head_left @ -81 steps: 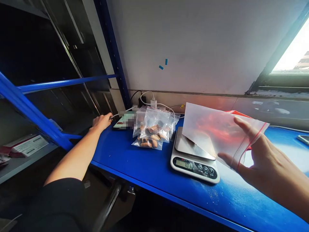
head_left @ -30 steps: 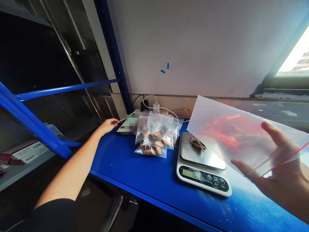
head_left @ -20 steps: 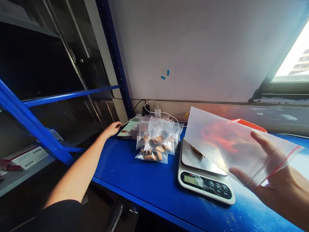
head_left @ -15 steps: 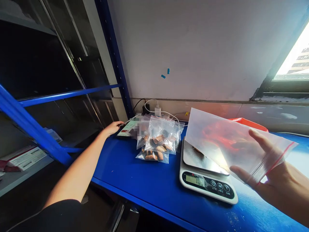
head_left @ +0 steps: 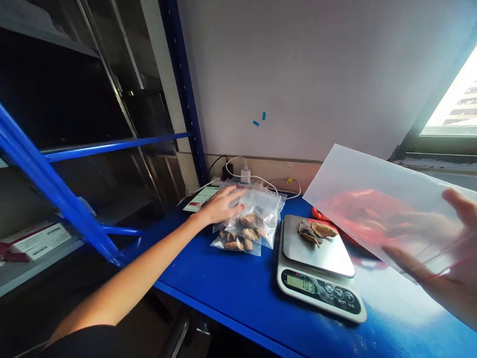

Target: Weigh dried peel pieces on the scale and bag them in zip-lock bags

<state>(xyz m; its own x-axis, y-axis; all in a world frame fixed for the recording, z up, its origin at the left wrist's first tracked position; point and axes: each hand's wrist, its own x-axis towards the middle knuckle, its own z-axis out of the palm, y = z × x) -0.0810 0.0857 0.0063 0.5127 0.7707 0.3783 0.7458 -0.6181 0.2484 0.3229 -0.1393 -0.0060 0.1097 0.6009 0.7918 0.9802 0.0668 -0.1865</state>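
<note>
My left hand (head_left: 223, 205) is over the pile of clear zip-lock bags (head_left: 257, 211) with its fingers stretched out and nothing seen in its grasp. Brown dried pieces show inside the bags. In my right hand (head_left: 439, 258) is a frosted zip-lock bag (head_left: 335, 174), held up at the right; some fingers show blurred through the plastic. Between the hands stands a digital scale (head_left: 320, 293). Several dark and tan dried pieces (head_left: 316, 231) lie on its metal plate, and the display appears to read 10.3.
A red container (head_left: 320, 215) sits behind the scale, mostly covered by the frosted bag. At the back lie a charger with white cable (head_left: 245, 174) and a device with a lit screen (head_left: 201, 198). A blue shelf frame (head_left: 182, 89) rises at the left of the blue table (head_left: 223, 288).
My left hand has moved right, from the device's edge to over the bags. My right hand has shifted the frosted bag up and right, uncovering the pieces on the scale.
</note>
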